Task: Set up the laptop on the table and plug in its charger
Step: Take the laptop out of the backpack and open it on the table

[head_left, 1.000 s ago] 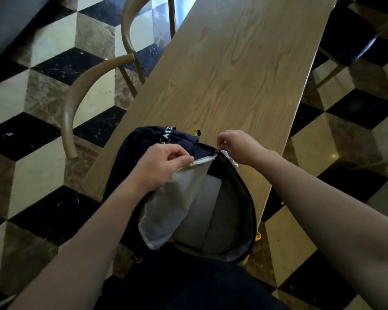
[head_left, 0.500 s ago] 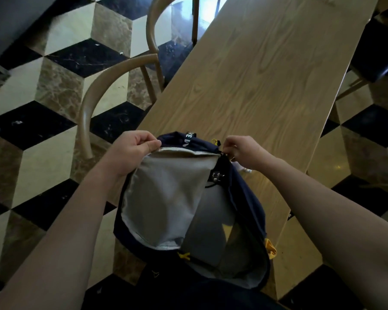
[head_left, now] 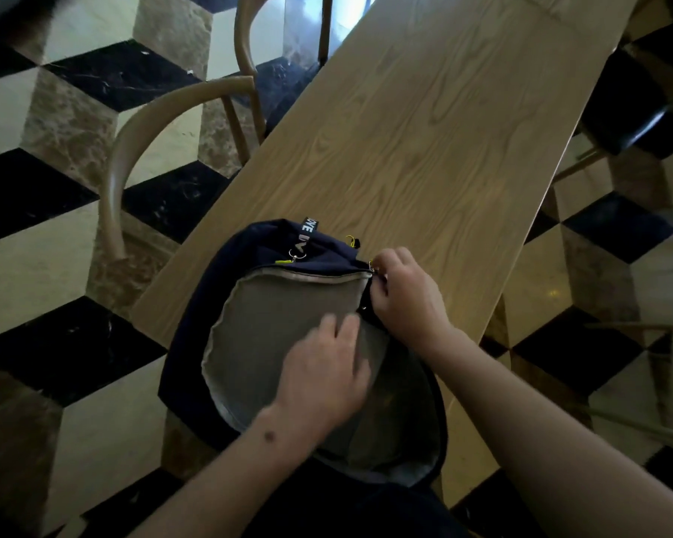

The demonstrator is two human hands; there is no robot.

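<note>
Dark blue cloth backpack hangs over near bench edge. Right hand pinches rim; left hand, fingers loose, reaches inside. Bag could slip off.

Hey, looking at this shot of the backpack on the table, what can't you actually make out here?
All in the head view:
- Laptop and charger: none visible; the backpack interior is covered by its grey lining flap and the left hand.
- Left hand: motion-blurred, so finger contact is unclear.
- What the right hand pinches at the zipper: too small.
- Backpack's near end: in shadow at the bottom edge.
</note>
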